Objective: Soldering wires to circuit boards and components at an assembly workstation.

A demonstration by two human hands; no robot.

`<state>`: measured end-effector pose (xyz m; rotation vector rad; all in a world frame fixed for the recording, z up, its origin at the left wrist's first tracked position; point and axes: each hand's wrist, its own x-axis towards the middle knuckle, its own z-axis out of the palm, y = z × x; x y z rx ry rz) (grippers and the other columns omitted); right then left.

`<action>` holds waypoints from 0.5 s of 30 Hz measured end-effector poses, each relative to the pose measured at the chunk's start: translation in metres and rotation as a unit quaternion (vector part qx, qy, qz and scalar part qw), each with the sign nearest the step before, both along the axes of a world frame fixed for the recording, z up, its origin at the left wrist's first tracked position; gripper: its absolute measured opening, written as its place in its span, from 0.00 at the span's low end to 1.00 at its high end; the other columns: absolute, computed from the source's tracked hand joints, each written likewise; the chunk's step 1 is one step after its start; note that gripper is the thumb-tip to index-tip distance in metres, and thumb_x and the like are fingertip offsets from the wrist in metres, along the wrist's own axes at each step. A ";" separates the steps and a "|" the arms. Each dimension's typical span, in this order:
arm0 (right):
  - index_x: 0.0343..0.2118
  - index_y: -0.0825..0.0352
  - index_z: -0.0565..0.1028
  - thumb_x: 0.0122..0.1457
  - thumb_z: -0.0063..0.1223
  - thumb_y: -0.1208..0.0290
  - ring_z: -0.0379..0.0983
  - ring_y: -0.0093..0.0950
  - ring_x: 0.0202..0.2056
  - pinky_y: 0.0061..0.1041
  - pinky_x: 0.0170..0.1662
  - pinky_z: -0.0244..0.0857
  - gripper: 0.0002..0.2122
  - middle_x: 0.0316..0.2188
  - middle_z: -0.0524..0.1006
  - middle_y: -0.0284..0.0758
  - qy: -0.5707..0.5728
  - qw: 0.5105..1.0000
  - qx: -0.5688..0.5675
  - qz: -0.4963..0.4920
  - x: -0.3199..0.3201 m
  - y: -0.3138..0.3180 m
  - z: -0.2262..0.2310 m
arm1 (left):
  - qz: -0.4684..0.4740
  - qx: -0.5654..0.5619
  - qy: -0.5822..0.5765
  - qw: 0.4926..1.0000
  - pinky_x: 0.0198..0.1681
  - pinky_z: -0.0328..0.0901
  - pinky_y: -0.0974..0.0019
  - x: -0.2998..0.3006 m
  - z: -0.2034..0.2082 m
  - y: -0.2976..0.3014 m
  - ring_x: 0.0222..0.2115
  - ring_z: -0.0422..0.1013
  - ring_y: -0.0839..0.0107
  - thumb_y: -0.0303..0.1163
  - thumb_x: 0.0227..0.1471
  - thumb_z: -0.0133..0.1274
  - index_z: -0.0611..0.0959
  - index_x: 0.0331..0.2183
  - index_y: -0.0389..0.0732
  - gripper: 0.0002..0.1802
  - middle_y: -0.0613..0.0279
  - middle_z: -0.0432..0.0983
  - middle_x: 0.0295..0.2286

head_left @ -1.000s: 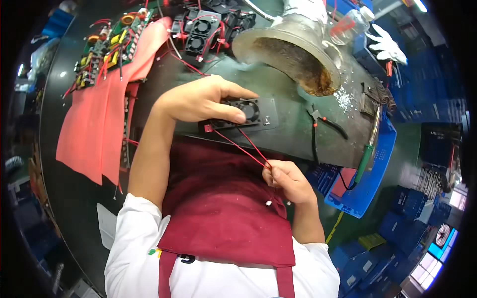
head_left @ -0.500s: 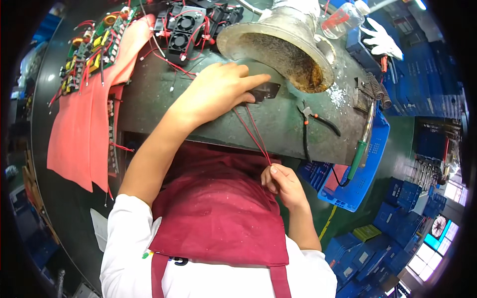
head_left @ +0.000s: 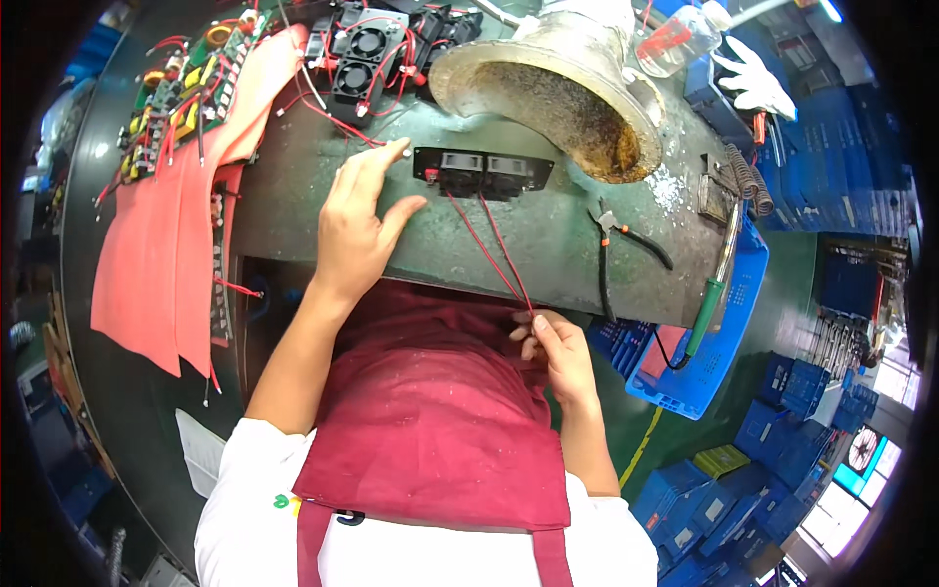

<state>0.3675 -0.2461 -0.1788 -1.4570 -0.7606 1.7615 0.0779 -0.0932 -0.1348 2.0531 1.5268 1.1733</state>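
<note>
On the dark green bench lies a black fan unit (head_left: 482, 174), a flat bracket with two small fans side by side. Two red wires (head_left: 504, 256) run from it toward me, over the bench edge. My right hand (head_left: 556, 350) pinches their ends between thumb and fingers, just off the front edge. Left of the unit, my left hand (head_left: 360, 220) hovers with thumb and fingers apart, holding nothing and not touching the bracket. Orange-marked cutting pliers (head_left: 608, 235) lie with handles spread to the right of the unit.
A dirty metal fume hood (head_left: 548, 98) stands behind the unit. More fan units (head_left: 364, 61) are piled at the back. Circuit boards (head_left: 186, 108) rest on a pink cloth (head_left: 161, 264) at left. At right are a green-handled soldering iron (head_left: 704, 315), a blue basket (head_left: 729, 342) and a bottle (head_left: 682, 39).
My left hand has let go of the fan unit and drawn back to the left, uncovering it. The right hand keeps its pinch on the red wires, nearly unmoved.
</note>
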 end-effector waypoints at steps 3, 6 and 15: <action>0.55 0.75 0.77 0.70 0.55 0.62 0.77 0.20 0.35 0.20 0.41 0.70 0.20 0.41 0.84 0.39 -0.061 0.998 -0.011 -0.007 0.002 -0.008 0.016 | -0.005 -0.015 0.010 1.000 0.54 0.68 0.54 0.001 -0.005 0.002 0.48 0.74 0.49 0.34 0.50 0.70 0.78 0.58 0.41 0.34 0.51 0.78 0.48; 0.55 0.73 0.74 0.69 0.56 0.59 0.77 0.23 0.37 0.22 0.43 0.71 0.21 0.41 0.81 0.38 -0.146 0.988 0.053 0.008 0.014 -0.024 0.032 | -0.006 -0.006 0.023 1.000 0.51 0.70 0.59 0.006 -0.007 0.005 0.46 0.77 0.58 0.34 0.49 0.72 0.77 0.60 0.43 0.37 0.54 0.79 0.46; 0.46 0.69 0.73 0.69 0.54 0.46 0.75 0.23 0.32 0.24 0.35 0.71 0.25 0.35 0.77 0.33 0.429 0.723 0.202 -0.503 0.102 -0.039 0.001 | 0.019 -0.005 -0.046 0.999 0.47 0.70 0.60 0.010 -0.010 0.005 0.41 0.76 0.61 0.36 0.51 0.71 0.78 0.57 0.41 0.33 0.56 0.79 0.42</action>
